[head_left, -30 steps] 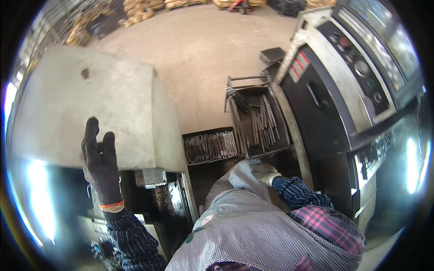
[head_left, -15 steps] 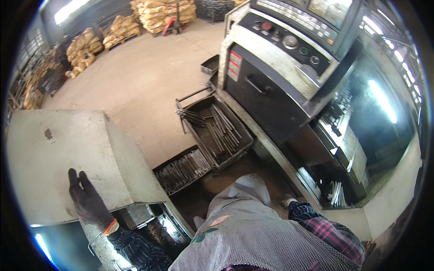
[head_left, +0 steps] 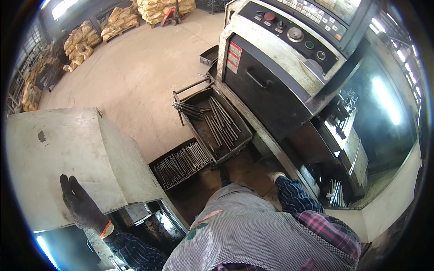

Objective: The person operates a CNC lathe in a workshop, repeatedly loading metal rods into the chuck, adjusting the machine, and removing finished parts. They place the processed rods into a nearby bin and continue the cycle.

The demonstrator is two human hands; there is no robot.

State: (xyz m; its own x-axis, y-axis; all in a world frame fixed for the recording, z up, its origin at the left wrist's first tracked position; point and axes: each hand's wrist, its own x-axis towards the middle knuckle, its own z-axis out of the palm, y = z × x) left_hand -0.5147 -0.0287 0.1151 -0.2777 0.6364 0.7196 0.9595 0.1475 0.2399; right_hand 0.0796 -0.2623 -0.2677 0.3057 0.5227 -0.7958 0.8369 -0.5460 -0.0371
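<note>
My left hand (head_left: 80, 204), in a dark knit glove with an orange-edged cuff, lies with its fingers stretched out against the pale machine cover (head_left: 58, 144) on the left. It holds nothing. My right arm (head_left: 294, 192) reaches forward beside the machine on the right. Past its light cuff, my right hand (head_left: 268, 167) is dark against the dark background, so its fingers cannot be made out. Ahead of that hand stands a metal cart tray (head_left: 205, 151) with several long metal rods (head_left: 221, 124). Left of it, a lower bin (head_left: 171, 186) is filled with a row of rods (head_left: 183, 163).
At the right stands a machine with a control panel (head_left: 289, 34) and a dark door with a handle (head_left: 258, 77). More rods (head_left: 335, 194) lean inside its opening. A small bin (head_left: 209, 55), stacked yellow sacks (head_left: 83, 40) and a red pallet jack (head_left: 169, 17) are farther off.
My right arm has extended forward and its cuff has moved up and left. My left hand stays flat on the cover, slightly lower in view. The view has shifted a little.
</note>
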